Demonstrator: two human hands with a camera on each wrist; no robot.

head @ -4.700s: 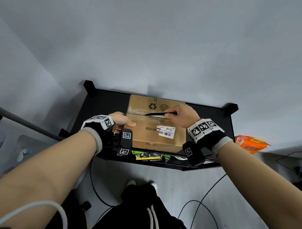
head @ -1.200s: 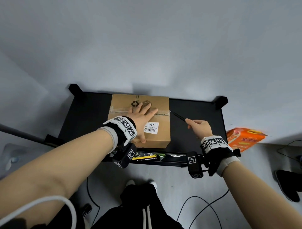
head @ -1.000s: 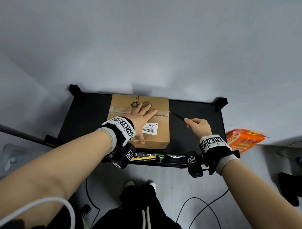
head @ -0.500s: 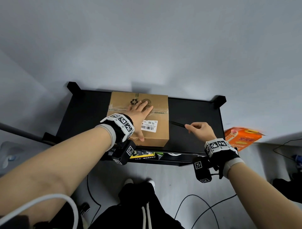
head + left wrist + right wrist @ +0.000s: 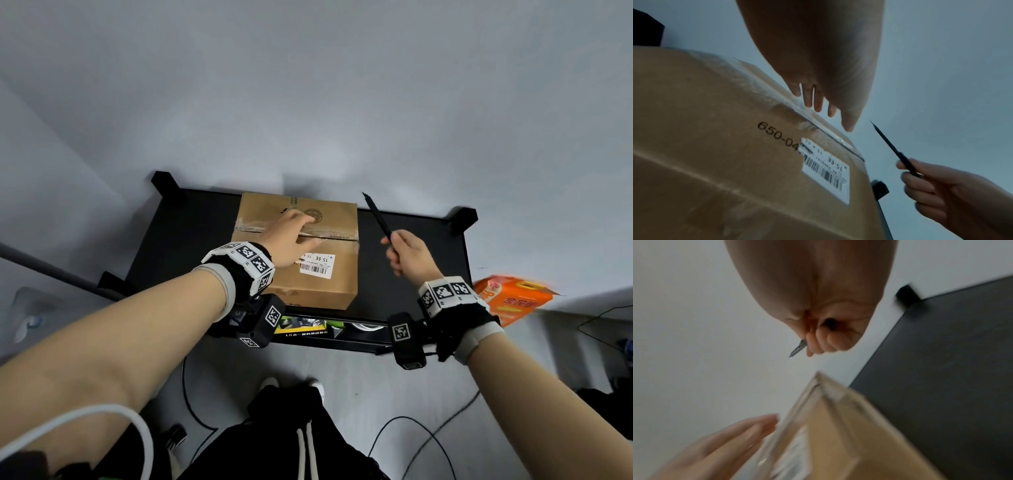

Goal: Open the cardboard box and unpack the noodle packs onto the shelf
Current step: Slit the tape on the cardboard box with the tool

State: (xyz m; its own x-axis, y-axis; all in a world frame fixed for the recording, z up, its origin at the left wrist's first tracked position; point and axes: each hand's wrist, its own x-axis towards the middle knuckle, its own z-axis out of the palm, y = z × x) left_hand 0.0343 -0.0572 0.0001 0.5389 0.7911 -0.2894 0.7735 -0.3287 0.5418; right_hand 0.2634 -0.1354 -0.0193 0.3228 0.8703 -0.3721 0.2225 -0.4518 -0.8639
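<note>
Since half a second earlier, the right hand [image 5: 409, 257] had lifted its black knife [image 5: 376, 216] off the shelf [image 5: 191, 233], blade now tilted up toward the wall, fingers [image 5: 920, 183] clenched round the handle. The left hand [image 5: 287, 240] had slid up the cardboard box [image 5: 318, 284], its straight, released fingers [image 5: 818, 100] over the taped seam [image 5: 334, 236]. The box sat closed on the shelf's top.

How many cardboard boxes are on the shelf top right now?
1. The cardboard box sits on the black shelf top, left of centre, with the left hand on its taped seam. Nothing else stands on that surface; lower levels are mostly hidden.
</note>
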